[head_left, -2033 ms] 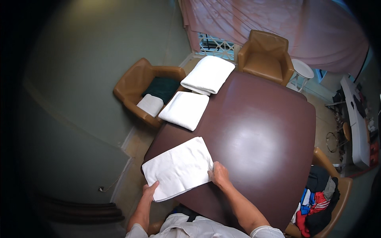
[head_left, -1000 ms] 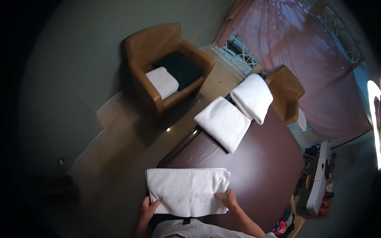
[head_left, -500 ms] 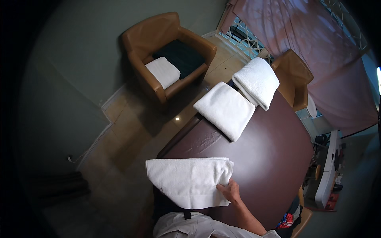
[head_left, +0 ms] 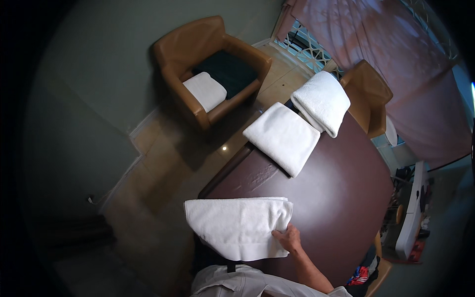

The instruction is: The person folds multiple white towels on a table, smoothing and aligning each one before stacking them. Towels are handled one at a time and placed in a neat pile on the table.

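The right hand (head_left: 290, 239) pinches the right side of a folded white towel (head_left: 232, 225). The left hand's grip I cannot tell.

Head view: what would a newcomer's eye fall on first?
Probably the white towel at lower middle, held at its right side by the right hand. Next come a folded white towel and a thicker one farther up the dark table. At upper left, a tan armchair holds a dark green cloth and a white cloth.
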The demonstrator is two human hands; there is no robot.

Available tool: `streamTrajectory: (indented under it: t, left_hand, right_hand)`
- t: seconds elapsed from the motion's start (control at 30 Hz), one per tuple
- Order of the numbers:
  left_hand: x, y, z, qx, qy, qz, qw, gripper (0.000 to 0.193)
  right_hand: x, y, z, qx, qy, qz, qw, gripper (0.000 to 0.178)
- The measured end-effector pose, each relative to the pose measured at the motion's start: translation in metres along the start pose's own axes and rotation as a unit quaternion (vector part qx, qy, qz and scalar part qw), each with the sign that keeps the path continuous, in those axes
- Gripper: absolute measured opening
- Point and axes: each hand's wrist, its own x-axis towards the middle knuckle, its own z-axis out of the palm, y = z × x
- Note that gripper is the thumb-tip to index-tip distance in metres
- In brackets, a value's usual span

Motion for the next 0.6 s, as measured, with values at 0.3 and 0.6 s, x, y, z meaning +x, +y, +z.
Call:
streamTrajectory:
  t: [0.3,0.6]
  left_hand:
    - [0.003,0.028,-0.02,0.009,-0.002,0.014,1.0,0.055]
    - [0.029,0.048,-0.048,0.024,-0.022,0.005,0.999,0.059]
  right_hand:
    - [-0.004,0.002,0.001,-0.012,0.0,0.004,1.0,0.061]
    - [-0.012,-0.008,0.001,-0.012,0.013,0.028,0.999,0.063]
